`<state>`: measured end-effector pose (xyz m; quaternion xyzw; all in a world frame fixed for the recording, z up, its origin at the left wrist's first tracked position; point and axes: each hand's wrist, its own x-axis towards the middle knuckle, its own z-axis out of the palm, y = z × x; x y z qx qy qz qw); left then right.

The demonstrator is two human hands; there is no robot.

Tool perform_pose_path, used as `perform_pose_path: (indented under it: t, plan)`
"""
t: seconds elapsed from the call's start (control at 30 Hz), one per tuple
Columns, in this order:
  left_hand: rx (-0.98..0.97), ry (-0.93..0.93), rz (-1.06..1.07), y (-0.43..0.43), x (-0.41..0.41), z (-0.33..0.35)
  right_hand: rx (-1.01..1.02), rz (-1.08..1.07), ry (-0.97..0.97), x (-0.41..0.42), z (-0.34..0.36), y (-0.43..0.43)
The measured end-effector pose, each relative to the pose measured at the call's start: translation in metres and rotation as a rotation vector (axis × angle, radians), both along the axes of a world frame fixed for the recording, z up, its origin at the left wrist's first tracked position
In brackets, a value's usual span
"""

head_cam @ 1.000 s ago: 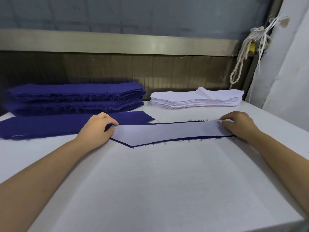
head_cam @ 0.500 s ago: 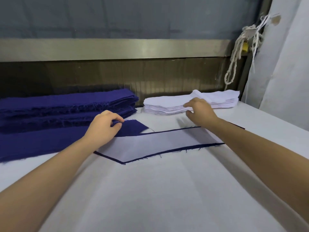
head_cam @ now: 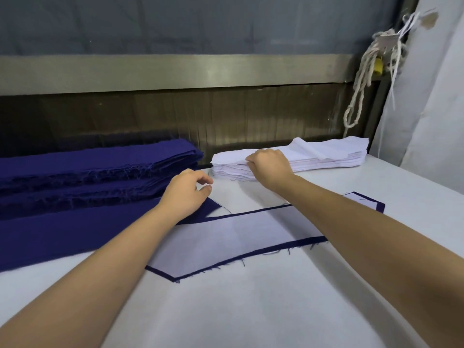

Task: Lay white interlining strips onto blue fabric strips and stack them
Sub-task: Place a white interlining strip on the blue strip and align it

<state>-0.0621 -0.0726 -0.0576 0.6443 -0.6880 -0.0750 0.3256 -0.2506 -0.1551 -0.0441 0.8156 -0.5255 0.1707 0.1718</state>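
A white interlining strip (head_cam: 226,239) lies on a blue fabric strip (head_cam: 311,241) in the middle of the white table (head_cam: 251,310), the blue showing as a thin border. Behind it, at the back right, is the pile of white interlining strips (head_cam: 334,156). My right hand (head_cam: 270,167) grips the left end of that pile's top layers, fingers curled at the edge. My left hand (head_cam: 185,192) hovers with loosely curled fingers over the end of a single blue strip (head_cam: 62,237), holding nothing. A tall stack of blue strips (head_cam: 88,169) is at the back left.
A metal rail (head_cam: 175,71) and a dark slatted panel (head_cam: 226,116) run behind the table. A knotted white cord (head_cam: 361,79) hangs at the back right beside a pale wall. The table's right edge slopes away near the white pile.
My right hand left the laid strip's right end and reached back to the left end of the white pile. My left hand let go of the strip's left end and lifted toward the back.
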Motion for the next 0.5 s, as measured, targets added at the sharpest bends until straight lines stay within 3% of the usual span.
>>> perform_pose_path:
  t: [0.37, 0.5]
  plan:
    - [-0.008, 0.042, 0.01, 0.0008, 0.0044, -0.0021, 0.081, -0.067, -0.401, 0.0023, 0.004, -0.0023]
    - [-0.029, 0.137, -0.03, 0.0024, 0.0021, -0.0007, 0.075, -0.063, -0.589, -0.004, 0.0074, -0.0042]
